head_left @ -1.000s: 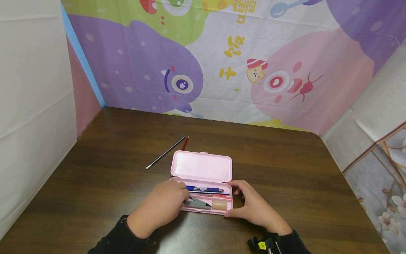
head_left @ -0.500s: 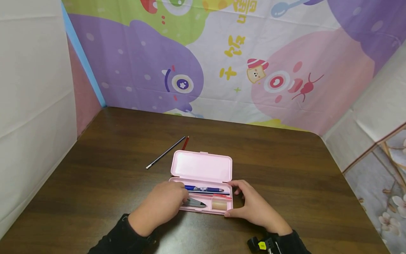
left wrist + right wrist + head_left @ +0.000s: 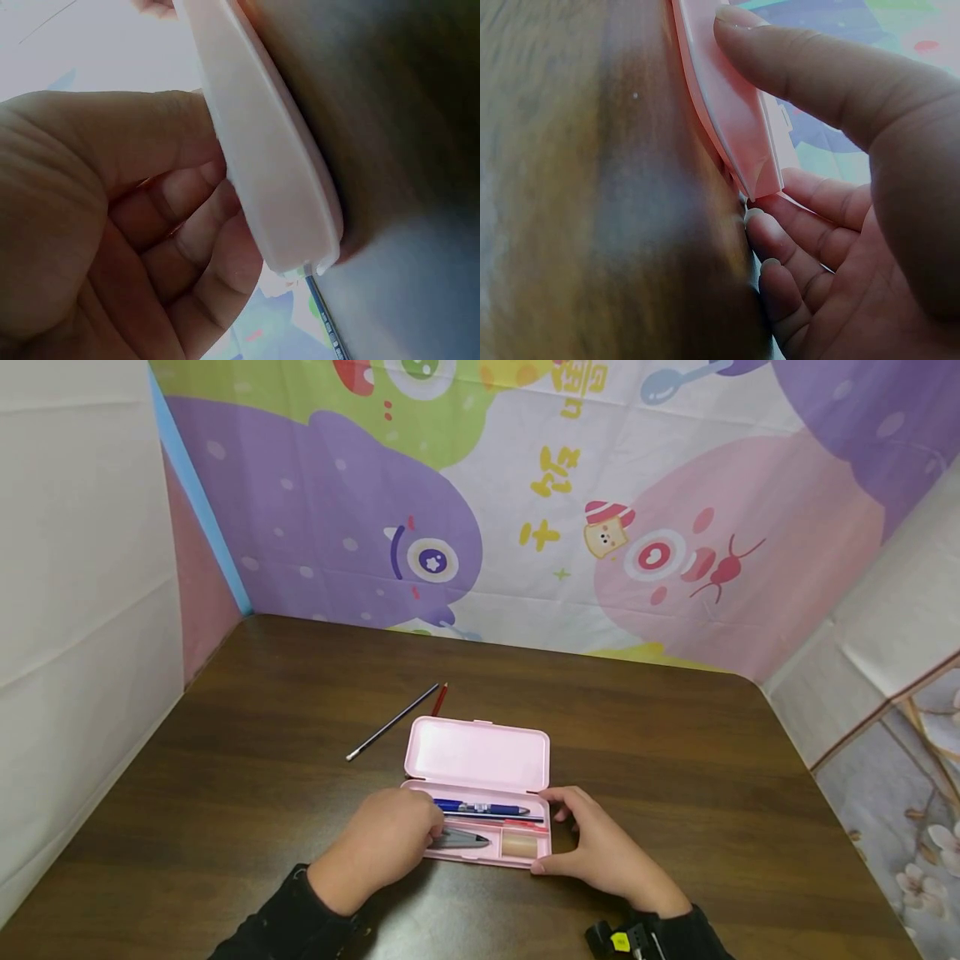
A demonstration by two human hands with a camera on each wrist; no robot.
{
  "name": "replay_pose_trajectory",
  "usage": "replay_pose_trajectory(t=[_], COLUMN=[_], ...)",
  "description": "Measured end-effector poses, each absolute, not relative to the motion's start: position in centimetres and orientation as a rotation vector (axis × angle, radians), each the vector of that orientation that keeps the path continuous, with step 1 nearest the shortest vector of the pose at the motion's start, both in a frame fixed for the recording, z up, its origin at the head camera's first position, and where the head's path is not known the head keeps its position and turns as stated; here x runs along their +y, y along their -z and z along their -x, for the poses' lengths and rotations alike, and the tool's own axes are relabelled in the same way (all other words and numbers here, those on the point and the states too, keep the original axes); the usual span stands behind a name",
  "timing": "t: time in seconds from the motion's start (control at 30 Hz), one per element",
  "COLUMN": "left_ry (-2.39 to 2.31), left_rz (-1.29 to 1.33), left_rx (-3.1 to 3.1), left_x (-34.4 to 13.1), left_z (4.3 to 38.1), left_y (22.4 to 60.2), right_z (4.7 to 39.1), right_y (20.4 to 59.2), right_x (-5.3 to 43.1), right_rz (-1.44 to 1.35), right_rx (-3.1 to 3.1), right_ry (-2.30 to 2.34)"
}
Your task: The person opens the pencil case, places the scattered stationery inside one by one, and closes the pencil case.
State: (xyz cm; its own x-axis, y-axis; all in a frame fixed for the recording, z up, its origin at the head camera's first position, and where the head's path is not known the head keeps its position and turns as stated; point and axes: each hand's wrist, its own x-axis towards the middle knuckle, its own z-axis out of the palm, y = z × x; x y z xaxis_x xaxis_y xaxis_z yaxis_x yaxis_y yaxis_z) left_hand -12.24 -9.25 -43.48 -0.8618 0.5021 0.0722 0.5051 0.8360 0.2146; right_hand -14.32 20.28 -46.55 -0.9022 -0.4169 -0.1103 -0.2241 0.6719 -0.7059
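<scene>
While right fingers (image 3: 562,794) grip the case (image 3: 477,753), curled left fingers (image 3: 432,817) half-hide the compass (image 3: 463,839), hold unclear.

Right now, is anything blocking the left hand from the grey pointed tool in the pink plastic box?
Nothing visible: the left hand covers one end of the grey pointed tool, and the pink box is open.

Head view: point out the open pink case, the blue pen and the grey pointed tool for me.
Pink case (image 3: 477,753): head view, inside face of the raised lid.
Blue pen (image 3: 483,807): head view, middle of the barrel.
Grey pointed tool (image 3: 460,839): head view, its visible grey body.
</scene>
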Motion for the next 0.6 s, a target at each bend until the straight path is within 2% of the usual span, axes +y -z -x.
replay_pose_trajectory(t=[0.6], left_ry=[0.342], left_rz=[0.845], left_rx=[-2.994], left_x=[-8.6], left_z=[11.77], left_y=[43.3], right_z=[14.36], right_y=[46.68], right_x=[20.36], right_rz=[0.528], right_rx=[2.621], right_ry=[1.074])
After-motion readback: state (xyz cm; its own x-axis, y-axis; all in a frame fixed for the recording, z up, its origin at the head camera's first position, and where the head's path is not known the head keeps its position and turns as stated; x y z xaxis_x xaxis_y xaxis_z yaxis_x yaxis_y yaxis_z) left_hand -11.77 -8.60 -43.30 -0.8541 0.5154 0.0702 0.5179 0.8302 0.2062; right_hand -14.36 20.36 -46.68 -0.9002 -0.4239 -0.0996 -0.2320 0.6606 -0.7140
